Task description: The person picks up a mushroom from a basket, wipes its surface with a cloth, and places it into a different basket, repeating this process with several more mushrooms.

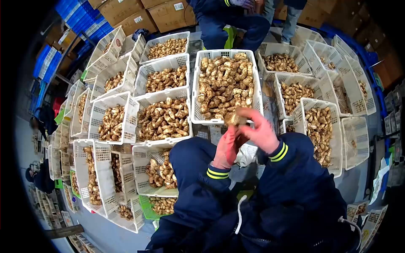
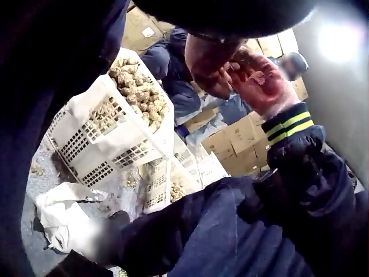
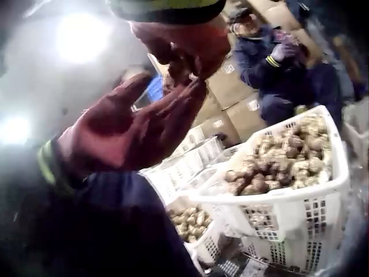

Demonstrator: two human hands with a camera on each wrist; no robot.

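Note:
Both hands are raised at the near edge of a white crate (image 1: 258, 101) heaped with mushrooms (image 1: 225, 84). My right hand (image 1: 260, 130) pinches one brown, stubby mushroom (image 1: 234, 119) between thumb and fingers. Just below it is my left hand (image 1: 226, 148), fingertips right at the mushroom's underside. In the right wrist view the left hand (image 3: 130, 130) has long, fairly straight fingers, with the thumb apart; the right hand (image 3: 184, 49) comes down from above. The left wrist view has the left hand (image 2: 210, 63) beside the right palm (image 2: 265, 86), the mushroom mostly hidden.
White crates of mushrooms stand close on the left (image 1: 162, 116) and right (image 1: 318, 130), some stacked. A green crate (image 1: 147, 208) sits low at left. Opposite, a person (image 1: 230, 25) sits behind the middle crate. Cardboard boxes (image 1: 173, 14) line the back. White cloth (image 1: 246, 155) lies beneath the hands.

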